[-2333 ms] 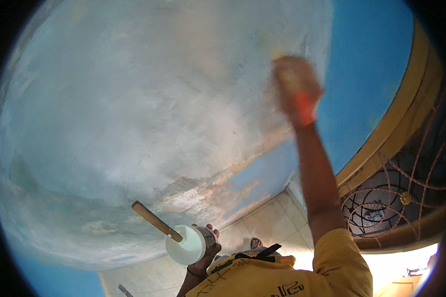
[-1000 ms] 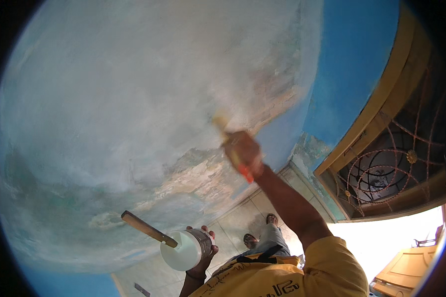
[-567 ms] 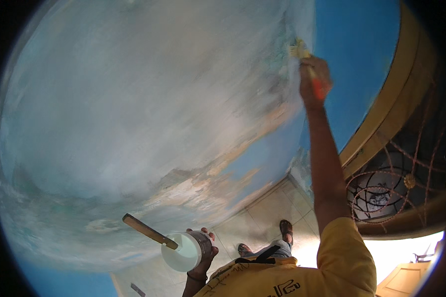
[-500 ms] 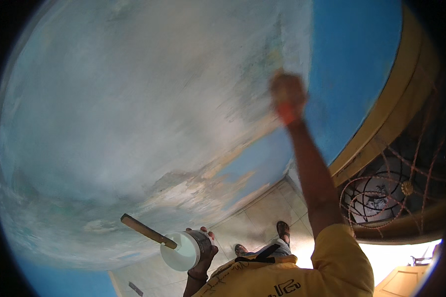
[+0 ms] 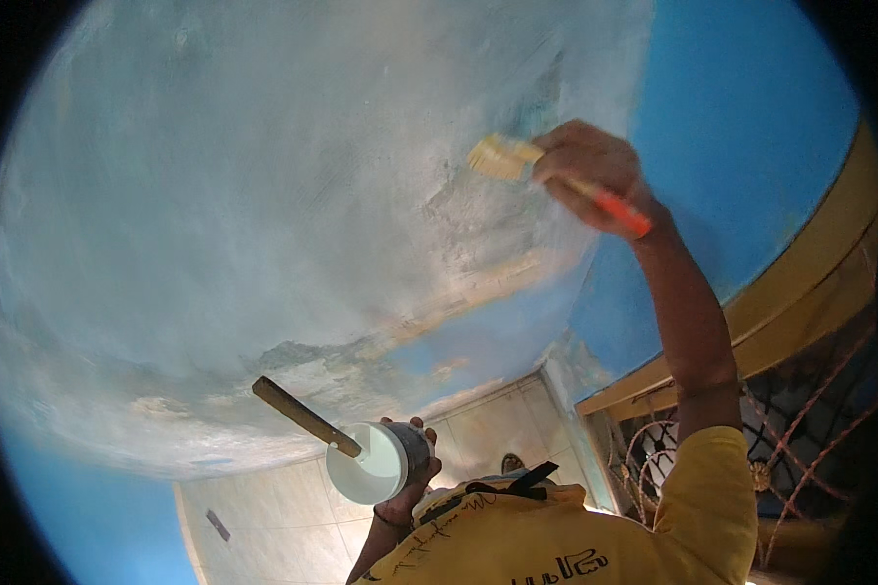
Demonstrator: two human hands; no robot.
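My right hand (image 5: 595, 175) is closed round a paintbrush (image 5: 502, 158) with pale yellow bristles and a red handle end. The bristles are at the wall (image 5: 293, 214), which is patchy grey-white with some bare, rough spots; whether they touch it I cannot tell. Low in front of me, my left hand (image 5: 419, 456) grips a white bucket (image 5: 366, 463) from its right side, fingers wrapped round its dark-labelled wall. A flat wooden stick (image 5: 302, 414) rests in the bucket and juts out past its rim toward the upper left. White paint or lining shows inside the bucket.
Bright blue wall (image 5: 741, 136) lies to the right, bordered by a tan window frame (image 5: 800, 273) with a curled metal grille (image 5: 790, 458). Below is a tiled floor (image 5: 273, 517) with a small dark flat piece (image 5: 218, 526) on it.
My right hand has turned, bringing the brush bristles leftward into view. My body and view have shifted, so less of the bright doorway shows. The bucket stays in my left hand.
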